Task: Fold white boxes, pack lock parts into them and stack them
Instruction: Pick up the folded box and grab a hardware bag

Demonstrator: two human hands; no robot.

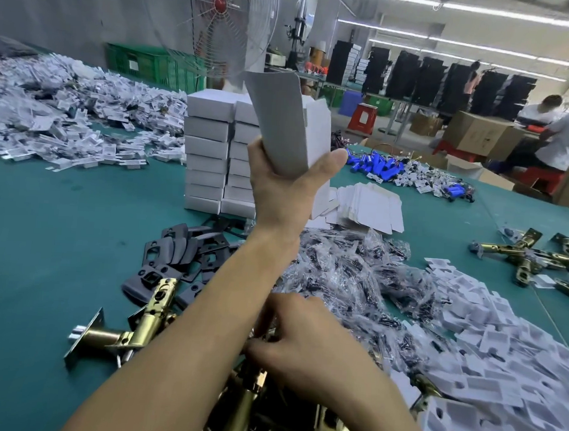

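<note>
My left hand (pixel 287 182) is raised above the table and grips an open white box (pixel 289 122) with its lid flap standing up. Behind it rise two stacks of closed white boxes (pixel 210 151). My right hand (pixel 301 346) is low at the front, fingers curled down into a heap of brass latch bolts (pixel 248 409) and clear bags of screws (pixel 356 279); what it holds is hidden. Black strike plates (pixel 181 252) lie to the left, with one brass latch (pixel 126 332) beside them.
Flat unfolded box blanks (pixel 370 207) lie right of the stacks. White card inserts (pixel 500 361) pile at the right, more brass latches (pixel 527 260) beyond. A big white heap (pixel 66 112) covers the far left. Blue cylinders (pixel 379 164), a fan (pixel 218 24), seated workers behind.
</note>
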